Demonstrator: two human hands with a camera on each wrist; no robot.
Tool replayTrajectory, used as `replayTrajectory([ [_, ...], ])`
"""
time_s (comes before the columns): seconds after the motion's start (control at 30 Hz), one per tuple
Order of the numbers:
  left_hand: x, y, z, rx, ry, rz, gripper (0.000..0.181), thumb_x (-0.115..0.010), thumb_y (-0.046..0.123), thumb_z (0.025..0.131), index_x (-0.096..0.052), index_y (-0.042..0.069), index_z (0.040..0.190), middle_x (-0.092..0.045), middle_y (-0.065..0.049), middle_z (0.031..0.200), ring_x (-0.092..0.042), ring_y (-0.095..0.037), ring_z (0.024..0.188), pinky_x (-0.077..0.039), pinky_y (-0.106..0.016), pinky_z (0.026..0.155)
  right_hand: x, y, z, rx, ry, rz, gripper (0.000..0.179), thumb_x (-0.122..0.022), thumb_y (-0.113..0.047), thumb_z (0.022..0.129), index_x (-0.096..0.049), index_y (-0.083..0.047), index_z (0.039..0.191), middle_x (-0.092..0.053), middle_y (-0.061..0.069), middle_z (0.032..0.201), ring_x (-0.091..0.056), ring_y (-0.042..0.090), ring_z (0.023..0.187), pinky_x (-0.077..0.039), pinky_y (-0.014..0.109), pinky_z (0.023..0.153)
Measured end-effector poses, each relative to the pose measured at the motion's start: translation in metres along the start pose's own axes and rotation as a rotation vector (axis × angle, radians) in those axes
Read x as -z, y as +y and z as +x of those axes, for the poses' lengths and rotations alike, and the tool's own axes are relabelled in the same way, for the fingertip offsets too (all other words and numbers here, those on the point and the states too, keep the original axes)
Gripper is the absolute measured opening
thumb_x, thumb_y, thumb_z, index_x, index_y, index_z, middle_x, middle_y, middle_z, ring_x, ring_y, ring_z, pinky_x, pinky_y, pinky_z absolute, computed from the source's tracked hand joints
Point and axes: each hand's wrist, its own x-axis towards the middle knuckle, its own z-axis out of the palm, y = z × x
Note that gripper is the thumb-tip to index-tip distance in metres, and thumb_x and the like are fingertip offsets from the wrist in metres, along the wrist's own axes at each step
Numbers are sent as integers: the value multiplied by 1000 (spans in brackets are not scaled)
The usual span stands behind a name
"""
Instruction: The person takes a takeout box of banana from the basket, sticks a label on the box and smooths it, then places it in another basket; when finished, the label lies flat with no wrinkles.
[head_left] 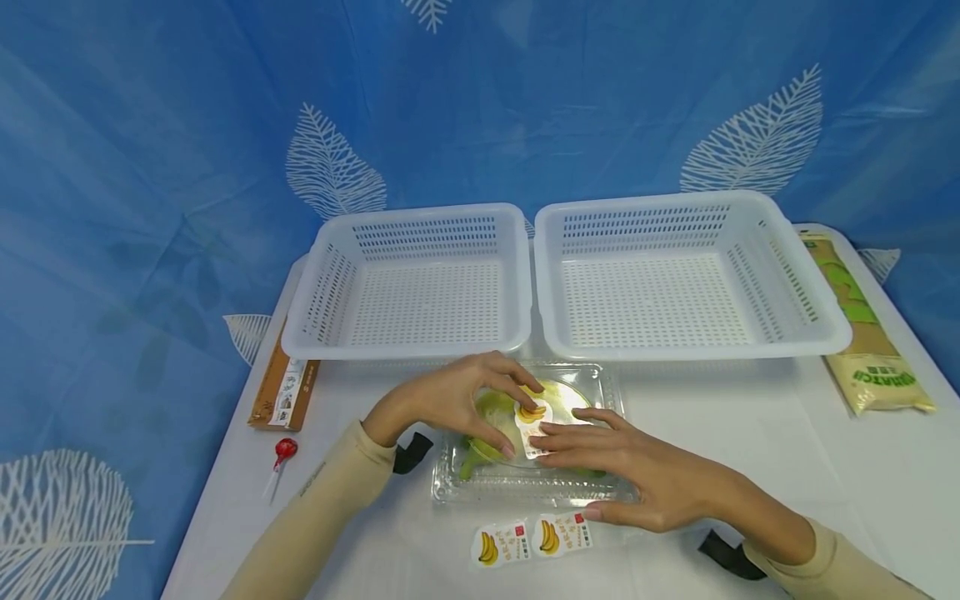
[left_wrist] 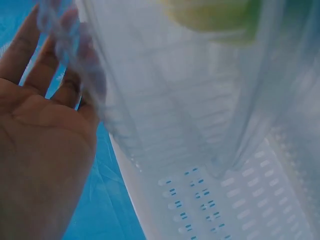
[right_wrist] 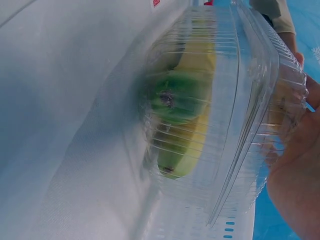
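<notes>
Your left hand (head_left: pixel 453 396) arches over the left part of a clear, rectangular plastic clamshell box (head_left: pixel 517 493), its fingers loosely bent and spread, one fingertip on a white paper label printed with yellow bananas (head_left: pixel 529 429). Your right hand (head_left: pixel 647 468) reaches in from the right of the box — fingers nearly straight, their tips laid on that same label, on top of the lid. The right thumb points past the box's near edge. Neither hand is closed round anything.

Inside the box you have green-and-yellow bananas (right_wrist: pixel 184 97), seen through its ribbed wall. In front of the box, on the white tabletop (head_left: pixel 697 442), two more banana-printed labels (head_left: pixel 531 540) lie side by side.

Beyond the box stand two white perforated plastic baskets (head_left: pixel 412 352), one to its left, one to its right. Left of the box are a flat brown carton with a white panel (head_left: pixel 307 400) and — nearer you — a red lollipop on a white stick (head_left: pixel 285 450). Well to the box's right lies a beige-and-green bag (head_left: pixel 873 371).
</notes>
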Motion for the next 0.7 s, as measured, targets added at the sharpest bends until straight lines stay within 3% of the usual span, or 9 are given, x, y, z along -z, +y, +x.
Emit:
replayTrajectory([
  [0.17,-6,-3,-4,-52,33,62,48,-89,34,68,-76,12,109,-65,-2,127,-53,-17,123,-38,-39,109,0,1,0,-6,-1,6,61,-70,-26,87,-49,-19,144,-44,0,152,-40,19,141,-2,26,120],
  [0.37,-12,-4,-8,29,37,103,60,-88,39,69,-71,13,121,-57,0,138,-41,-22,135,-30,-46,114,-2,2,-1,27,33,5,59,-70,-25,88,-50,-19,143,-46,3,150,-41,21,140,-7,29,120],
  [0.57,-15,-1,-8,13,46,174,64,-85,46,70,-69,15,124,-56,1,139,-42,-19,133,-31,-44,113,-2,1,-1,24,52,-16,62,-72,-21,85,-50,-19,142,-46,3,150,-42,22,138,-10,29,119],
  [0.7,-15,-2,-8,30,48,165,62,-85,43,72,-68,13,125,-57,1,138,-42,-20,133,-31,-44,113,-3,1,-1,19,52,-2,59,-70,-20,86,-51,-22,142,-49,1,147,-43,21,137,-11,29,119],
])
